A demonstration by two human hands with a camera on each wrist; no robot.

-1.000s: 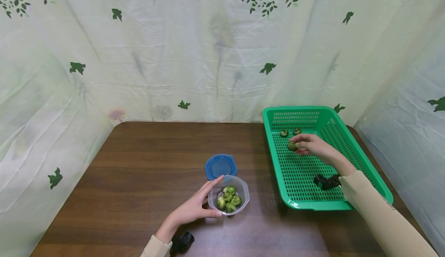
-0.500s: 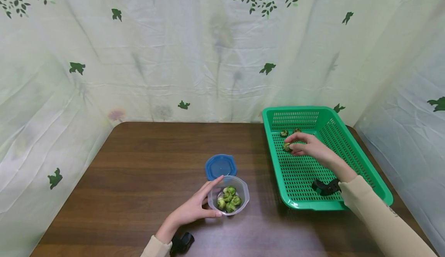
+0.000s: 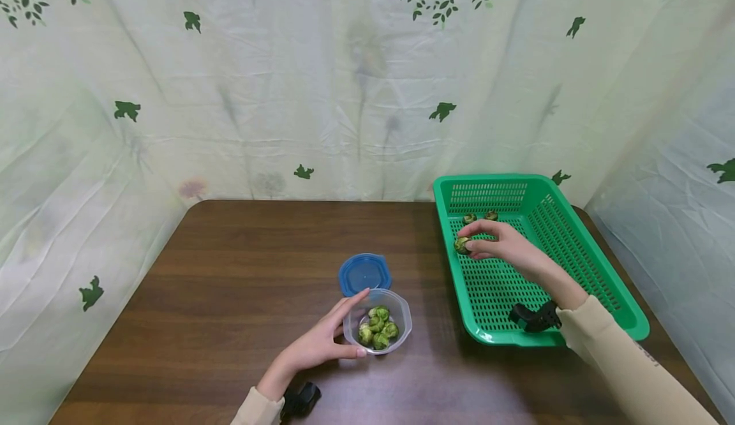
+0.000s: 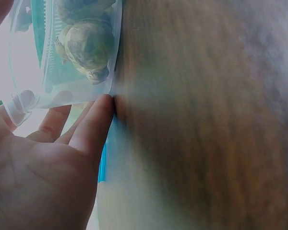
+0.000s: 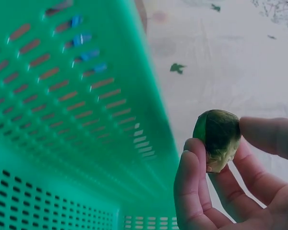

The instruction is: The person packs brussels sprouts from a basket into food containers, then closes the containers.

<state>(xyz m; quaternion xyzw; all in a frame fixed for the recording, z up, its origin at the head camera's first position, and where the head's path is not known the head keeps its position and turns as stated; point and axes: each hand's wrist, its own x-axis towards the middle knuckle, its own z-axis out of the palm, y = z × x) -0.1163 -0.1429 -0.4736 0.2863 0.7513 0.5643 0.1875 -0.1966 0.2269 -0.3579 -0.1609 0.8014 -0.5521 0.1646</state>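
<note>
My right hand (image 3: 508, 246) pinches a Brussels sprout (image 5: 220, 139) between thumb and fingertips, over the left side of a green plastic basket (image 3: 597, 278). Two more Brussels sprouts lie at the basket's far end, just beyond the fingers. At the middle front of the table, my left hand (image 3: 318, 342) holds a clear plastic container (image 3: 402, 320) from its left, thumb at the near side and index finger along the far rim. Inside it sit several Brussels sprouts (image 3: 379, 326). The left wrist view shows the fingers (image 4: 93, 127) against the container's wall.
A blue lid (image 3: 365, 273) lies on the brown wooden table (image 3: 258, 253) right behind the container. The basket's raised wall (image 5: 139, 72) stands between the right hand and the container. A pale leaf-print curtain (image 3: 321, 93) hangs behind the table and along both sides.
My right hand has moved left across the basket with the Brussels sprout, toward the basket's left wall. The left hand and the container have stayed where they were.
</note>
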